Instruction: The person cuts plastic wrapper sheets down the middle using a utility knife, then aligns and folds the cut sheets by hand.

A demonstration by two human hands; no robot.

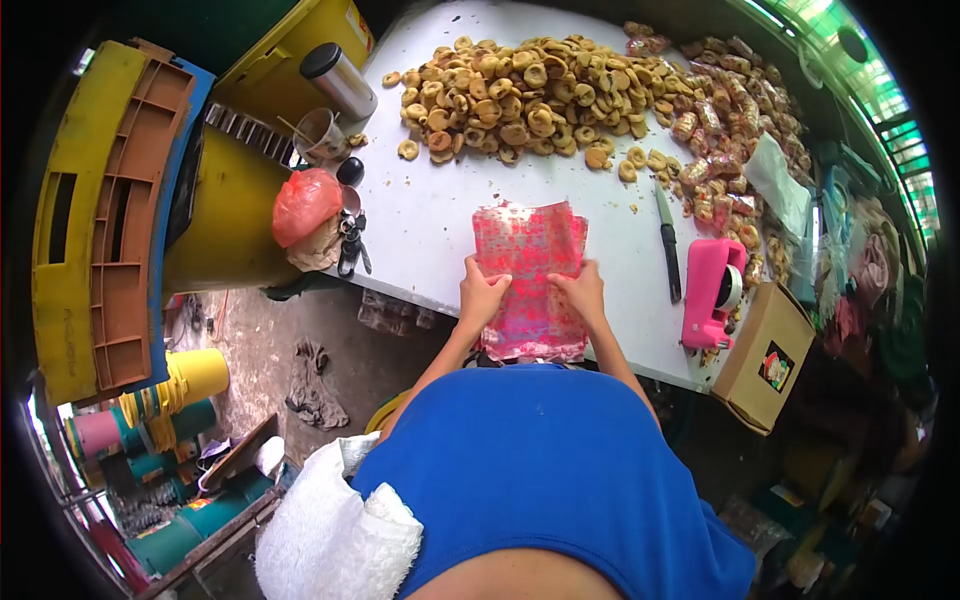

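A stack of red-and-clear printed plastic bags (532, 255) lies between my hands at the front edge of the white table (420, 220). My left hand (484, 293) grips its left side, thumb on top and fingers partly hidden beneath. On the opposite side, my right hand (580, 293) holds it the same way, thumb pointing inward. The lower end of the stack reaches over the table edge towards my body. Beyond it is a large heap of round golden-brown pastries (530, 95), each dented in the middle.
Filled packets (735, 110) pile up at the back right. A knife (668, 245), a pink tape dispenser (712, 290) and a cardboard box (765, 355) line the right side. On the left are a steel tumbler (345, 85), a plastic cup (320, 135) and a red plastic bag (307, 205).
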